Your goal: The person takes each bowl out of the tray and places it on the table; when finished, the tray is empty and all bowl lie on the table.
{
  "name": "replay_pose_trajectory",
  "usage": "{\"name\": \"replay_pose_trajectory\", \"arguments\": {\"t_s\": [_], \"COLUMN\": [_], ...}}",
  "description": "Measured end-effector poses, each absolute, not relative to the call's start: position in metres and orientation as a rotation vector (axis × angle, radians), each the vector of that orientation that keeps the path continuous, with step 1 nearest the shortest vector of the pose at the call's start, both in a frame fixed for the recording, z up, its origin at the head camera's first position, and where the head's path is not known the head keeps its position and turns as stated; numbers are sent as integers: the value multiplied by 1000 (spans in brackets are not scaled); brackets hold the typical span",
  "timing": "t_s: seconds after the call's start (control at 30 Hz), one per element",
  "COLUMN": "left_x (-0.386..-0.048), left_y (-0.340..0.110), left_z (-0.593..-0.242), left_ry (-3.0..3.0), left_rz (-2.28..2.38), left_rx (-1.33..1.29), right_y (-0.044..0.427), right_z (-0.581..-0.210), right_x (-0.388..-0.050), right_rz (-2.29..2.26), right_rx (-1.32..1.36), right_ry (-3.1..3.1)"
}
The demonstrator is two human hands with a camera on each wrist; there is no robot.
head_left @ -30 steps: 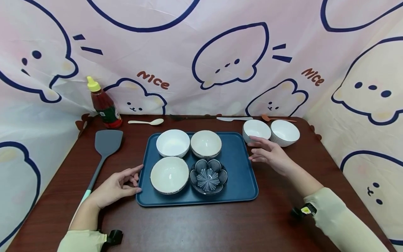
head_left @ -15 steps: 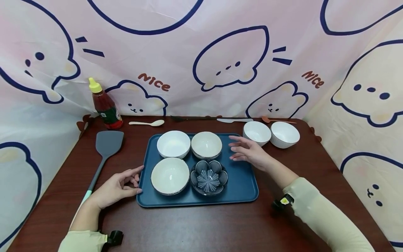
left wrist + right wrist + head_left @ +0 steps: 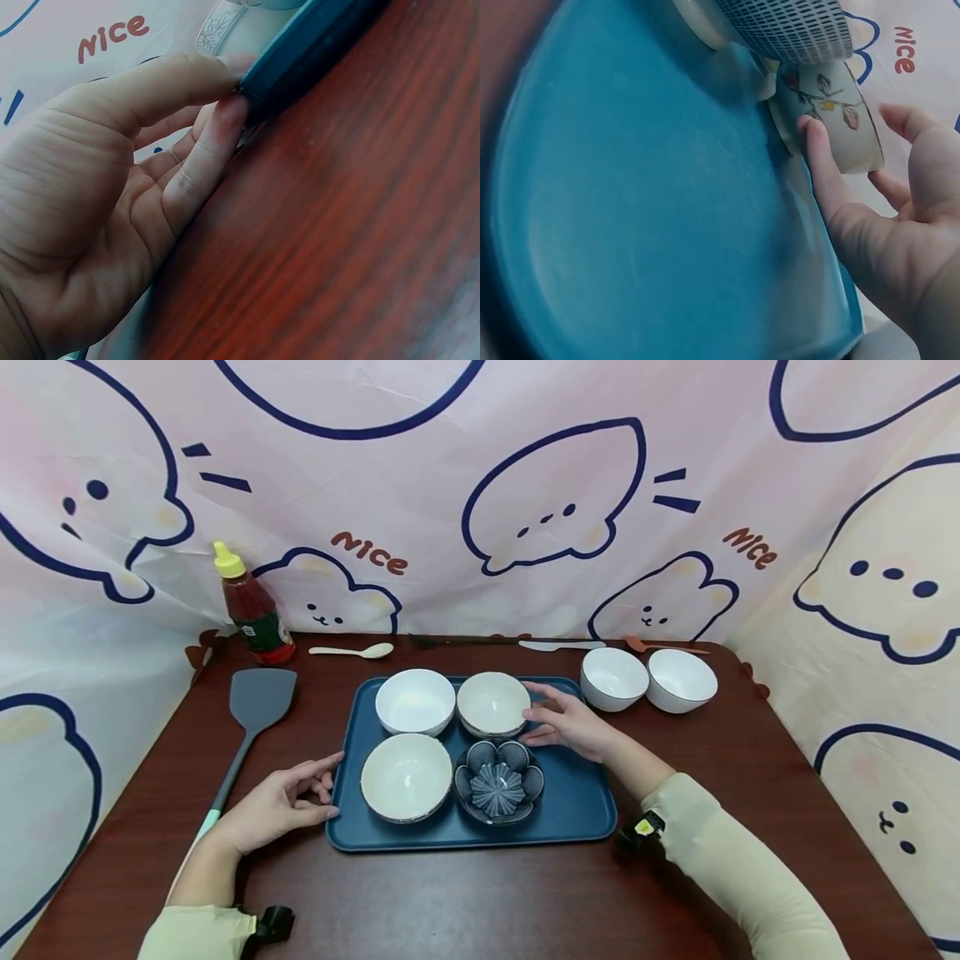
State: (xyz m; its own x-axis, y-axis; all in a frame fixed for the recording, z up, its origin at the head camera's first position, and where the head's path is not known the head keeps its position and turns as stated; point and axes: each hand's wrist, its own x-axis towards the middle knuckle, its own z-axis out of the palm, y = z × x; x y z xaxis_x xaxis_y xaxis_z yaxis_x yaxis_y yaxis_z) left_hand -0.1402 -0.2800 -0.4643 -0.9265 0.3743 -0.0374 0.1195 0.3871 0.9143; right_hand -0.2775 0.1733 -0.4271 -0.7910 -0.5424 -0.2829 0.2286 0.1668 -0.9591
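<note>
On the blue tray (image 3: 570, 810) stand a white bowl (image 3: 414, 702), a cream bowl (image 3: 493, 703), a larger cream bowl (image 3: 407, 777) and a dark blue flower-shaped bowl (image 3: 498, 783). My left hand (image 3: 281, 806) holds the tray's left rim; the left wrist view shows fingertips on both sides of the tray edge (image 3: 300, 56). My right hand (image 3: 566, 720) is at the right side of the cream bowl, fingers spread. In the right wrist view, one fingertip meets or nearly meets this bowl's leaf-patterned wall (image 3: 840, 112), while the thumb appears apart from it.
Two white bowls (image 3: 613, 679) stand behind the tray's right corner. A spatula (image 3: 258, 702) and a red sauce bottle (image 3: 255, 614) are at left. Along the back lie a pale spoon (image 3: 360, 651), a dark utensil (image 3: 457, 641), a knife (image 3: 558, 646) and an orange-brown spoon (image 3: 660, 647).
My right hand has moved left, from beside the two white bowls across the tray's right part to the cream bowl. My left hand has stayed at the tray rim.
</note>
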Motion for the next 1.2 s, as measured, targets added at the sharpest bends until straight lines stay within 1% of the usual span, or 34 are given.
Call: {"name": "replay_pose_trajectory", "arguments": {"t_s": [0.33, 0.63, 0.93, 1.2], "left_x": [-142, -140, -138, -139], "left_y": [-281, -281, -280, -279], "left_z": [-464, -465, -463, -462], "left_ry": [2400, 2366, 2363, 2358], "left_rz": [1572, 1634, 1624, 1621], "left_rx": [433, 505, 488, 483], "right_y": [163, 153, 160, 178], "right_z": [-431, -427, -425, -410], "right_x": [-274, -270, -266, -259], "right_rz": [-1760, -1839, -1915, -1990], "right_rx": [-279, -159, -50, -54], "right_ry": [1795, 1816, 1753, 1730]}}
